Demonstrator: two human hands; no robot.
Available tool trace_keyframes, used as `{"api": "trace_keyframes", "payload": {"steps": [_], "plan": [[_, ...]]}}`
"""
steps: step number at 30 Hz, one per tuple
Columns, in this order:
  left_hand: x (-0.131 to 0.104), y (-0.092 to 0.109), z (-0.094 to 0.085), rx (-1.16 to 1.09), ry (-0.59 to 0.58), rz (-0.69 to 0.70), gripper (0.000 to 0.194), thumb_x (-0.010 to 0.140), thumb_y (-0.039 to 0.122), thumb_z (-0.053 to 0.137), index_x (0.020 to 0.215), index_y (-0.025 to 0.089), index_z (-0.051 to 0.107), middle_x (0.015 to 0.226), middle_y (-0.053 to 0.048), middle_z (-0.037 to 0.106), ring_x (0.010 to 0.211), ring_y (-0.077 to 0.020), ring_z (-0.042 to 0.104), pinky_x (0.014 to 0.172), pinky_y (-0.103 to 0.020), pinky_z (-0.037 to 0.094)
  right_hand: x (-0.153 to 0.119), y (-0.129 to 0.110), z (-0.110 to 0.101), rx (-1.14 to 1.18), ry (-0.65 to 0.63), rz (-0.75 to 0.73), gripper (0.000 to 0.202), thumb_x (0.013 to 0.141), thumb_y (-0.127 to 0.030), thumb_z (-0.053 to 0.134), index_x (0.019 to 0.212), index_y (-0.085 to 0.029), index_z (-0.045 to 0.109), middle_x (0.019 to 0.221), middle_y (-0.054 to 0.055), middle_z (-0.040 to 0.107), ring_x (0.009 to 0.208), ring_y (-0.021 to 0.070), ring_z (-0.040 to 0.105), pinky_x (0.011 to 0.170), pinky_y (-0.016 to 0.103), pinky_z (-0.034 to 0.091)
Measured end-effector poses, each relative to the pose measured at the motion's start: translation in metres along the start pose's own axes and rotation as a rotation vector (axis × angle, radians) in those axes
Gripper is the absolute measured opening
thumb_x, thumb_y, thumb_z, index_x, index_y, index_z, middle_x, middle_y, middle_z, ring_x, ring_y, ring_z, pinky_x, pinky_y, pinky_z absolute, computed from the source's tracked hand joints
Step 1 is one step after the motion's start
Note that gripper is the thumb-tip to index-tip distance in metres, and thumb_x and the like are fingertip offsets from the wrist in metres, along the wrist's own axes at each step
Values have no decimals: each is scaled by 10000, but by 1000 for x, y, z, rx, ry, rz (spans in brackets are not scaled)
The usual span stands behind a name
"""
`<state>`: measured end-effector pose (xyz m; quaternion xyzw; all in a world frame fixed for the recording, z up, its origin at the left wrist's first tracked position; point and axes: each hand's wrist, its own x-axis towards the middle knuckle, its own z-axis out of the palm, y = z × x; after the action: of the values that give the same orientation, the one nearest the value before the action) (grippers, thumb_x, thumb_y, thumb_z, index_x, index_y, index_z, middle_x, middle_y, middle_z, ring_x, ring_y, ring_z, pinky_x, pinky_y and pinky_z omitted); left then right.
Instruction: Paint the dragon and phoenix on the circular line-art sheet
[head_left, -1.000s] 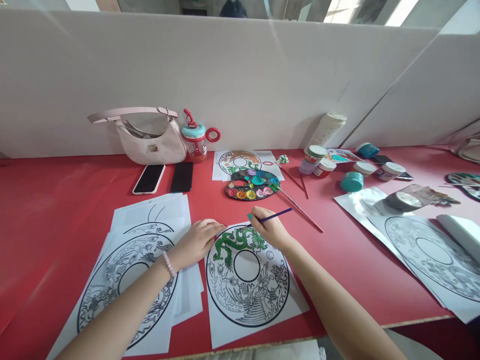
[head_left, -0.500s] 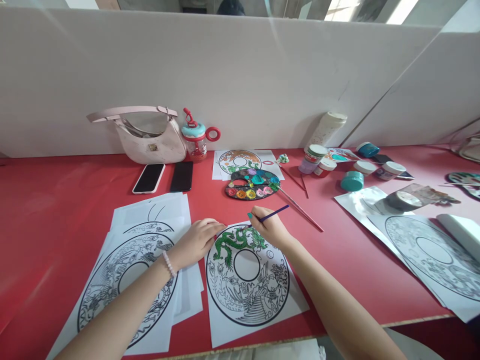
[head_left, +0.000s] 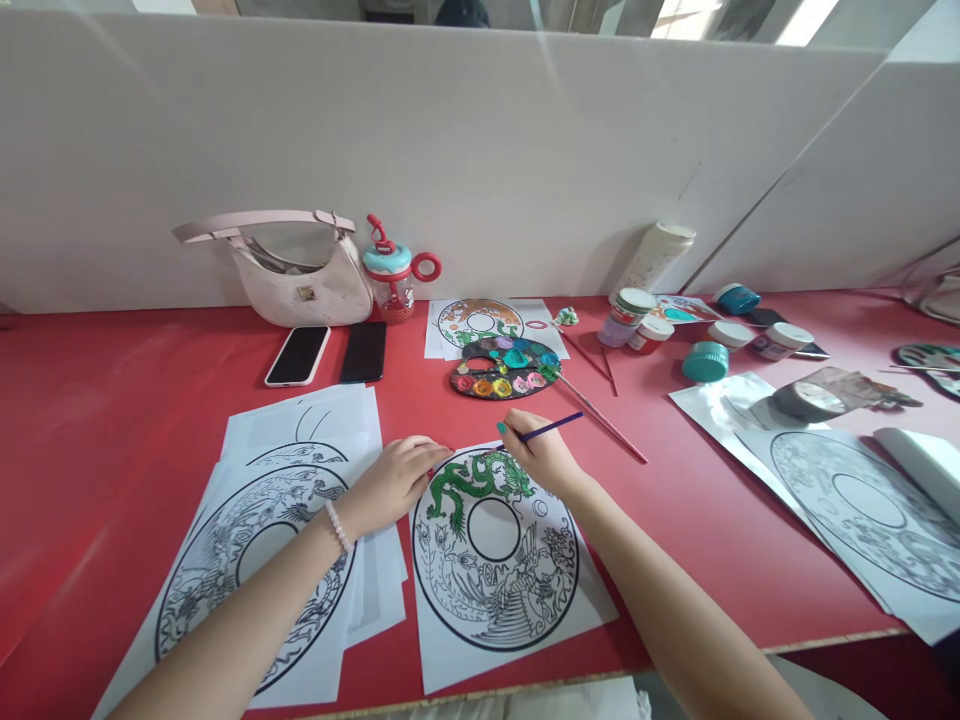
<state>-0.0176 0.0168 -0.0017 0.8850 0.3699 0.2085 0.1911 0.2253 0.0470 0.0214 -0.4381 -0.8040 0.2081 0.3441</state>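
My right hand is closed round a thin dark purple paintbrush, whose tip is at the top of a printed sheet. On that sheet a circular design holds a dragon painted green; the lower part is black line art. My left hand, with a beaded bracelet on the wrist, rests at the sheet's upper left edge, fingers together and holding nothing visible. Beyond the hands lies a paint palette with several colours, a red-handled brush leaning on it.
A stack of line-art sheets lies under my left forearm. Two phones, a pale handbag and a cup stand behind. Several paint jars, a tipped container and more sheets are at the right.
My right hand and its brush have shifted very slightly; the brush's rear end is a little further right. My left hand stays in place.
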Motion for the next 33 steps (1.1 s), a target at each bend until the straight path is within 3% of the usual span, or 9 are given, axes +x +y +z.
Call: {"api": "trace_keyframes", "payload": {"steps": [28,33], "plan": [[-1,-1,0,2,7,9,425,903,86,422,1282,275,452,1203,-48,564,1136,-201,498,956,-427,451,0,-2,-2,23,52,24,272,845,-254,373,612,-218,237,532,-49,287,484,95,276,477,237,226],[-1,1,-1,15,13,5,409,892,76,422,1252,261,477,1192,-45,572,1134,-200,500,954,-415,450,-2,0,-2,34,4,5,276,831,-241,396,611,-216,232,530,-55,282,473,89,272,470,235,218]]}}
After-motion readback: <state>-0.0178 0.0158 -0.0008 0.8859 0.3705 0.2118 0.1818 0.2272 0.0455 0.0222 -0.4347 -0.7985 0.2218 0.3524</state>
